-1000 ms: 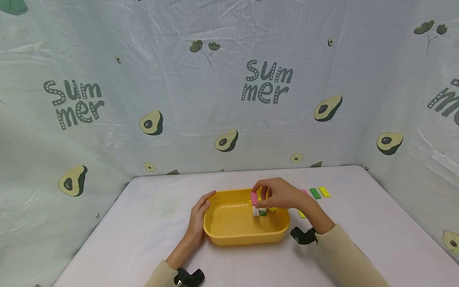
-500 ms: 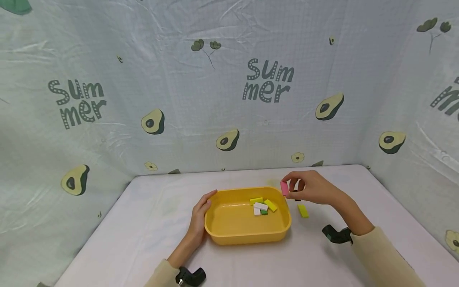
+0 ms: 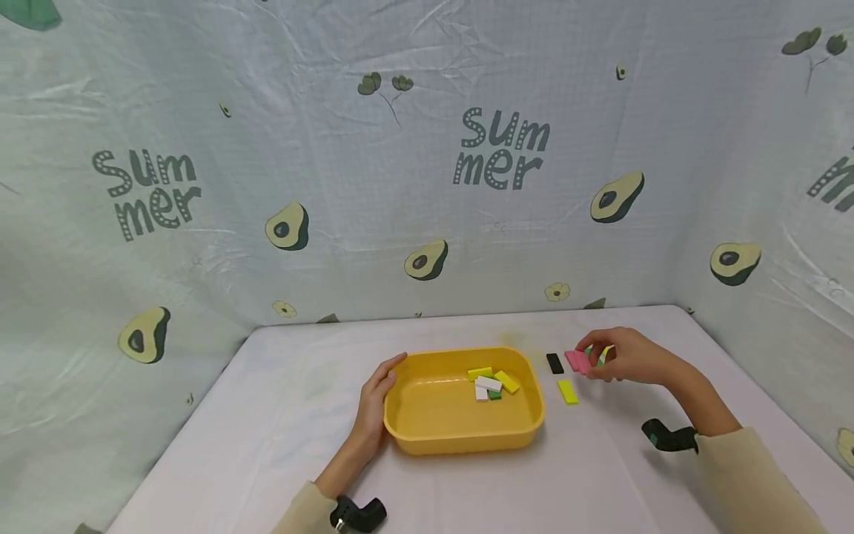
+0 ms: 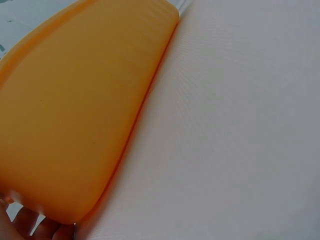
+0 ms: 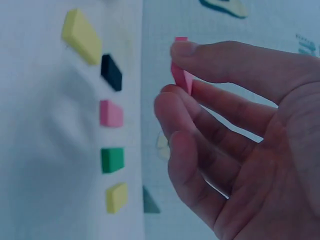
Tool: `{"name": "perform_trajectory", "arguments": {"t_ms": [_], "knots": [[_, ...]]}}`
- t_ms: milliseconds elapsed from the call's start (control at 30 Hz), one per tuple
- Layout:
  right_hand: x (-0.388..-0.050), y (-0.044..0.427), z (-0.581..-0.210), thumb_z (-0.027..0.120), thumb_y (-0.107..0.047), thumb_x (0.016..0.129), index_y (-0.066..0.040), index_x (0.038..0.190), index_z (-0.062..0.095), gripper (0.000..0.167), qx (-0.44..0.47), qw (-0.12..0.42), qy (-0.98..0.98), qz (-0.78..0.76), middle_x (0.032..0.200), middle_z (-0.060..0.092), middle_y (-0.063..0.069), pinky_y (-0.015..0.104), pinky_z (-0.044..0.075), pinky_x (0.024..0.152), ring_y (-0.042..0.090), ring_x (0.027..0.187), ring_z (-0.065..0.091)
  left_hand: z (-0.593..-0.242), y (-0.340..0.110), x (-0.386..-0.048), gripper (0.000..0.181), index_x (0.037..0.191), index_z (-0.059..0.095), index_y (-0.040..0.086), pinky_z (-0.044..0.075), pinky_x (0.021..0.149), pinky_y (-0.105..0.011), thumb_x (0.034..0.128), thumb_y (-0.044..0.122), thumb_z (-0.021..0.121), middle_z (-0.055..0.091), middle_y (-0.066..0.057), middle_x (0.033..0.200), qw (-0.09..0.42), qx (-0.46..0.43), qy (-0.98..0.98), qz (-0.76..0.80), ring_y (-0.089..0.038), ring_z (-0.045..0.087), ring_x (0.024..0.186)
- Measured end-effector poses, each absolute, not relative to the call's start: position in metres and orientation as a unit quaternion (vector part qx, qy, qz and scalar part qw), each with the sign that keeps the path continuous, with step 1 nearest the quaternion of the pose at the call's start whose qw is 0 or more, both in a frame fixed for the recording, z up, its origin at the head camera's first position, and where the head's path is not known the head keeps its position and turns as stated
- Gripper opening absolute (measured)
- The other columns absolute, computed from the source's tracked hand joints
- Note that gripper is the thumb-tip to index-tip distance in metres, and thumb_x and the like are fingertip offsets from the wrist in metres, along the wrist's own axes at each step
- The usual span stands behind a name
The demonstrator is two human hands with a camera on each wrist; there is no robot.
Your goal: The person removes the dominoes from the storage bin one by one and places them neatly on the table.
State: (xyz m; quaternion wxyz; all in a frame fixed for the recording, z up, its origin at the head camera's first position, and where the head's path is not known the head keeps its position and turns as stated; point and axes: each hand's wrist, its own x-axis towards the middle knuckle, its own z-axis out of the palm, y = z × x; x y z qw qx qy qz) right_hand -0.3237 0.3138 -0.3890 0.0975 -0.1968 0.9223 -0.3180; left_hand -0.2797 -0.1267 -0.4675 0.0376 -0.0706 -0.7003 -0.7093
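Observation:
My right hand (image 3: 630,357) pinches a pink block (image 5: 181,75) between thumb and fingertips, above the right side of the table. In the head view the held block overlaps another pink block (image 5: 111,114) lying on the table. That block stands in a row with a black block (image 3: 555,363), a green block (image 5: 112,160) and a yellow block (image 5: 116,198). My left hand (image 3: 371,404) holds the left end of a yellow tray (image 3: 427,423), its fingers against the wall. Inside the tray lie several yellow, white and green blocks, including a white block (image 3: 488,383) on top.
Another yellow block (image 3: 568,391) lies between the tray and my right hand, nearer the front. The white-covered table (image 3: 267,415) meets a patterned sheet (image 3: 347,185) at its back edge, and the sheet continues along both sides.
My right hand has carried the pink block out of the tray, rightward to the row of blocks on the table. My left hand stays at the tray.

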Motion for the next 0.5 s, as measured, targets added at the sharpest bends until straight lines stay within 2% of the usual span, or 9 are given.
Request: {"name": "perform_trajectory", "arguments": {"t_ms": [233, 500], "knots": [[-0.328, 0.333, -0.404, 0.077, -0.014, 0.085, 0.002, 0.125, 0.064, 0.045, -0.178, 0.164, 0.911, -0.334, 0.090, 0.062, 0.005, 0.031, 0.054, 0.061, 0.021, 0.072, 0.060, -0.468, -0.125, -0.282, 0.046, 0.152, 0.050, 0.008, 0.040, 0.112, -0.018, 0.1110, 0.019, 0.035, 0.045, -0.013, 0.161, 0.040, -0.078, -0.695, -0.714, -0.031, 0.043, 0.147], [-0.333, 0.333, -0.428, 0.076, -0.012, 0.083, 0.001, 0.123, 0.065, 0.044, -0.189, 0.189, 0.903, -0.335, 0.083, 0.059, 0.002, 0.025, 0.049, 0.061, 0.016, 0.071, 0.055, -0.469, -0.125, -0.281, 0.045, 0.152, 0.051, 0.007, 0.041, 0.108, -0.016, 0.1106, 0.018, 0.035, 0.046, -0.013, 0.160, 0.037, -0.065, -0.696, -0.714, -0.031, 0.045, 0.145]]}}
